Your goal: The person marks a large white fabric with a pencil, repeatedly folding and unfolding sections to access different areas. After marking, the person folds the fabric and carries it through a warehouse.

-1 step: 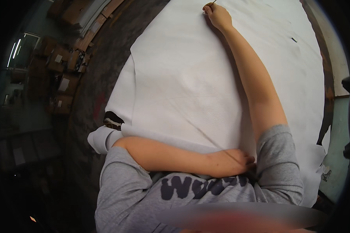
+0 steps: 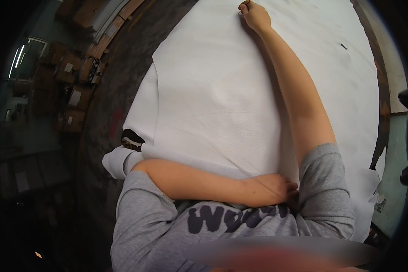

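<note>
A large white sheet (image 2: 204,99), with a grained, leather-like surface, spreads out before me. My right hand (image 2: 257,17) reaches to its far part at the top of the view. Thumb and fingers there are pinched on a thin stick, small and partly cut off by the upper edge; its kind is unclear. Close against my body, my left hand (image 2: 269,189) lies at the sheet's near edge, with the forearm across it. Its fingers are curled, and the fingertips are in shadow, so whatever they hold is hidden. A faint, blurred thin strand (image 2: 229,158) crosses the view near the left hand.
A small dark mark or slit (image 2: 343,46) shows on the sheet at right. Cartons (image 2: 75,97) are stacked at far left beyond the dark floor (image 2: 122,68). A dark shoe-like thing (image 2: 132,139) shows by the sheet's left edge. A pale green panel (image 2: 394,172) stands at right.
My right hand has shifted very slightly up, with the thin stick still in its pinch. The blurred strand lies differently across the view. My left hand has stayed where it was.
</note>
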The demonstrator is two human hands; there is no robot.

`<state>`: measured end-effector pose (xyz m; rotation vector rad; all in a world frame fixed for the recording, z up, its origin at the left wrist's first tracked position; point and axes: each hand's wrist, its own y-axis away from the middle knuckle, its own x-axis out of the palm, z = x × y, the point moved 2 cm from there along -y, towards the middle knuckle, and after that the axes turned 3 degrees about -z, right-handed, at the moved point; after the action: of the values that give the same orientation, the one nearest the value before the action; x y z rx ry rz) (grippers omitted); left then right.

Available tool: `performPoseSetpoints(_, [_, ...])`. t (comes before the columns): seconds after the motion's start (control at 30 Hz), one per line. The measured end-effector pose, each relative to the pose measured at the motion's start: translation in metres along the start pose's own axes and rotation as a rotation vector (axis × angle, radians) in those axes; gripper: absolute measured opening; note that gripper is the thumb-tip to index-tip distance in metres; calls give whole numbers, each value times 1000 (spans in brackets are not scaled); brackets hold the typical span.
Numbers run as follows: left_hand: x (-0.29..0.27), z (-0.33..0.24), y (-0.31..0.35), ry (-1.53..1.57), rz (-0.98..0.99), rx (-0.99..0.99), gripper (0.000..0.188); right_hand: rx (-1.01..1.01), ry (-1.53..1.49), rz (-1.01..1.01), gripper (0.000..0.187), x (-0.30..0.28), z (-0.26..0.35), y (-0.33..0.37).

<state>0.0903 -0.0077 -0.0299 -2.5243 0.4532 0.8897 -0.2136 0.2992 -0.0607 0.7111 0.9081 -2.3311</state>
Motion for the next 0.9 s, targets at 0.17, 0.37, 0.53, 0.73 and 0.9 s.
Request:
performPoseSetpoints(0.17, [6, 7, 1, -59, -172, 80, 29, -141, -5, -127, 23, 18, -22, -31])
performPoseSetpoints(0.37, [12, 11, 1, -77, -171, 137, 30, -99, 147, -112, 23, 25, -50, -48])
performPoseSetpoints(0.53, [16, 10, -3, -132, -14, 39, 31, 142, -447, 109, 32, 22, -32, -42])
performPoseSetpoints(0.73, [24, 14, 1, -64, -74, 108, 30, -175, -256, 218, 40, 59, 60, 3])
performPoseSetpoints(0.9, [31, 17, -1, 64, -199, 10, 23, -80, -65, 39, 39, 58, 54, 1])
